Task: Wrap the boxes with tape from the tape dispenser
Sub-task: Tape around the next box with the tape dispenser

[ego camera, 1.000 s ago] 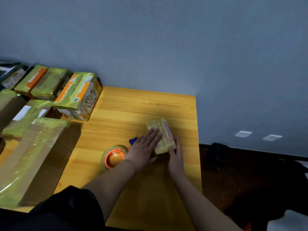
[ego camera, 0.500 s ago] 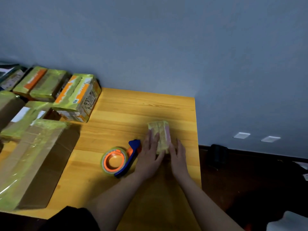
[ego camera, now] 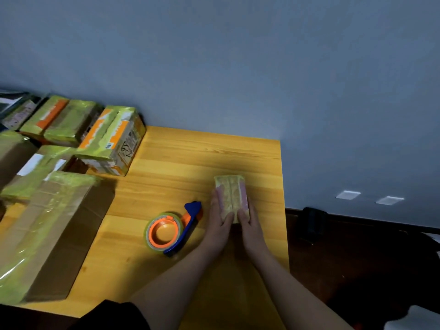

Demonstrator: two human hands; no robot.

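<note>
Two hands flank the small box, which lies toward the 3 o'clock side of the bench. The left hand lies along its 9 o'clock flank and the right hand along its 3 o'clock flank, with straight fingers pressed together against the taped sides, probably to smooth the tape down and keep the box from sliding. Neither hand curls round it. The tape dispenser rests flat on the bench at 9 o'clock of the left hand, close by and set down so both palms are free. Finished wrapped boxes crowd the 10 o'clock corner, with a large carton at 8 o'clock, clear of the working patch.
</note>
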